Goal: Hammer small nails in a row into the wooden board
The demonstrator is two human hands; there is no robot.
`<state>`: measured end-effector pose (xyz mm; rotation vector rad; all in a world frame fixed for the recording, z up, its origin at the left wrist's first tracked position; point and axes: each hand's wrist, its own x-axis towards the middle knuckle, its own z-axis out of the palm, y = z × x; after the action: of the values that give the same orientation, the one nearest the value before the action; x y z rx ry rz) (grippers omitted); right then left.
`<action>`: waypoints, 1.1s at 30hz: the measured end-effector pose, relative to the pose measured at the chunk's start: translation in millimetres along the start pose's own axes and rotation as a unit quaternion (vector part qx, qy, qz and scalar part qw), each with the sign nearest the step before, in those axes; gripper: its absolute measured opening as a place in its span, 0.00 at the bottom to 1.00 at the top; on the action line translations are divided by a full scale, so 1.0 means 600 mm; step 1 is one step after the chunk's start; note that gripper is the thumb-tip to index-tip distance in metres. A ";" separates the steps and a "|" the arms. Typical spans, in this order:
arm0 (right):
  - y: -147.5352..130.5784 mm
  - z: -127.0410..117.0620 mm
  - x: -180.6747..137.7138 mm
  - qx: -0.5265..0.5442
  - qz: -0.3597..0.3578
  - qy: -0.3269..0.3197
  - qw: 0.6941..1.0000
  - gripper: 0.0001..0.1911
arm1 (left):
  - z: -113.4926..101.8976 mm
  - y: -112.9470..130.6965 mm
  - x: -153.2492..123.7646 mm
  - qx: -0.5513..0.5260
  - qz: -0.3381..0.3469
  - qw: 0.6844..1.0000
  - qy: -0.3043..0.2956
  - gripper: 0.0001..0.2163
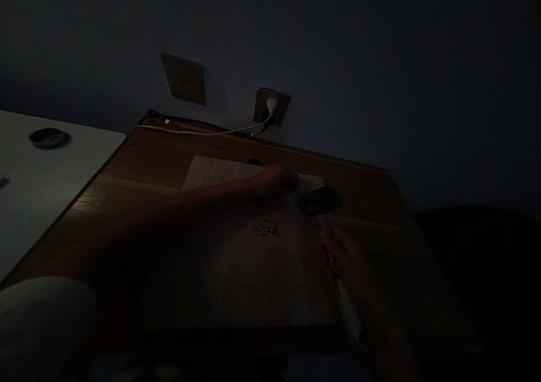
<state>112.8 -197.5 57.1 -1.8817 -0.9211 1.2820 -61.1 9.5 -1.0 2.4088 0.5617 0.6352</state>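
In the dim head view a hammer (322, 200) with a thick dark head and a pale, worn handle is held in my right hand (346, 258), fingers wrapped round the handle just below the head. My left hand (276, 181) rests by the far edge of a wooden board (253, 280), its fingers closed; what they pinch, if anything, is too dark to tell. The hammer head hovers to the right of my left hand, apart from it. Several small shiny metal pieces, perhaps nails (267, 227), lie on the board nearer to me.
Beneath the board is a wooden table (131, 162). A white surface (84, 156) to the left bears a round dark dish (49, 138). Behind, a white plug (271, 105) sits in a wall socket, its cable (203, 133) running along the table's back edge. A small dark object (253, 161) lies behind the board.
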 end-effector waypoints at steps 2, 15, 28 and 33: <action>-0.016 -0.003 0.006 0.000 -0.031 0.003 1.000 0.32 | 0.001 0.000 -0.003 -0.014 -0.016 1.000 0.013 0.11; -0.052 0.027 0.067 -0.082 -0.120 -0.047 0.988 0.23 | -0.002 0.006 -0.002 -0.040 -0.087 0.995 0.039 0.26; -0.031 0.016 0.037 -0.092 -0.081 -0.021 0.992 0.27 | -0.108 0.070 -0.079 0.145 0.031 0.967 -0.208 0.08; 0.002 0.003 0.006 -0.121 -0.028 -0.018 0.992 0.29 | -0.077 0.106 -0.115 0.278 0.071 0.938 -0.193 0.03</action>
<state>112.4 -194.5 53.9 -2.0054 -1.1864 1.2183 -126.5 -54.0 50.4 3.0199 0.4388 0.0358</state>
